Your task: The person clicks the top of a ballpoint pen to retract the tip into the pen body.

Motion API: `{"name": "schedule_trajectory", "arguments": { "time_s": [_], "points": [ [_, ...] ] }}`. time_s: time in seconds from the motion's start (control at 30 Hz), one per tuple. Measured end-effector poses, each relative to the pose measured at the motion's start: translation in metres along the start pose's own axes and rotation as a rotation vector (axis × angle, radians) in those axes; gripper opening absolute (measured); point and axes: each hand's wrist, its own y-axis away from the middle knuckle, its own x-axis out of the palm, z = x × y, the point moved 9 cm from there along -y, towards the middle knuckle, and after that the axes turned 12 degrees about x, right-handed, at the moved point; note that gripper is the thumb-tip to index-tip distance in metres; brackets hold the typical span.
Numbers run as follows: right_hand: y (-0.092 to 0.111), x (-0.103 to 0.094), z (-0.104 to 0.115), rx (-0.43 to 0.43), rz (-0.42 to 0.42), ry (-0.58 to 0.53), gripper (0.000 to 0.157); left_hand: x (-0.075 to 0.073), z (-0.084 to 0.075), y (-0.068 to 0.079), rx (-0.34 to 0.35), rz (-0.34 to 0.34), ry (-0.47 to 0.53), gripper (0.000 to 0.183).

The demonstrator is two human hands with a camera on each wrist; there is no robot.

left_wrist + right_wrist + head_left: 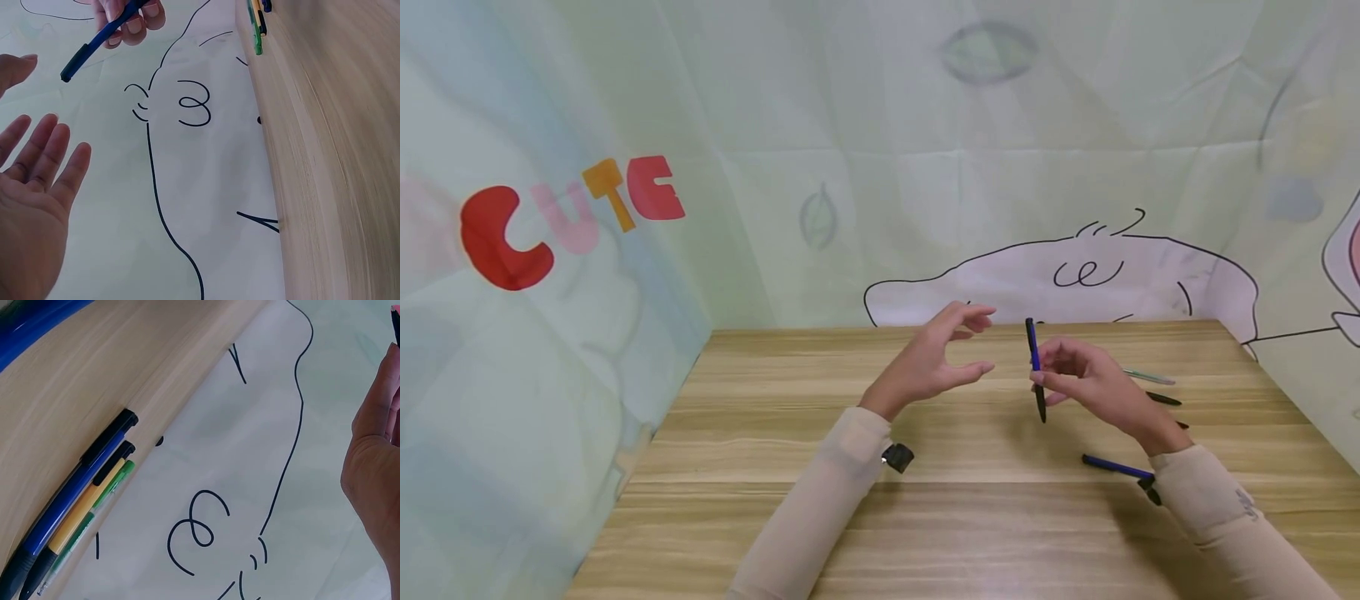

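Note:
My right hand (pixel 1097 387) pinches a blue pen (pixel 1034 354) with black ends between thumb and fingers. The pen is held nearly upright above the wooden table, and it crosses the top of the left wrist view. To its left, my left hand (pixel 936 358) is raised with thumb and fingers spread, touching nothing. Its palm shows in the left wrist view, apart from the pen. Beyond and below the right hand lie a green pen (pixel 119 478), a yellow pen (pixel 75 528) and another blue pen (pixel 56 512), side by side. One more blue pen (pixel 1112 465) lies near the right wrist.
The wooden table (pixel 737 467) meets a printed cloth backdrop (pixel 760 242) at its back edge. More cloth with coloured letters hangs along the left side. Each sleeve has a small black device (pixel 898 457) at the wrist.

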Motion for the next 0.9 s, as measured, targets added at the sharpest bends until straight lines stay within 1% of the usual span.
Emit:
{"name": "schedule_trajectory", "arguments": {
  "time_s": [0.2, 0.37, 0.57, 0.9],
  "points": [
    [-0.001, 0.002, 0.001, 0.024, 0.011, -0.04, 0.033, 0.005, -0.001, -0.003, 0.021, 0.004, 0.001, 0.072],
    [-0.001, 0.003, 0.004, 0.014, 0.017, -0.06, 0.034, 0.008, -0.002, -0.006, 0.037, -0.003, 0.021, 0.074],
    [-0.003, 0.005, 0.008, -0.002, 0.015, -0.078, 0.036, 0.013, -0.001, -0.008, 0.029, -0.003, 0.037, 0.076],
    [-0.004, 0.011, 0.015, -0.035, 0.031, -0.13, 0.028, 0.018, -0.004, -0.013, 0.067, -0.005, 0.06, 0.083]
  ]
}}
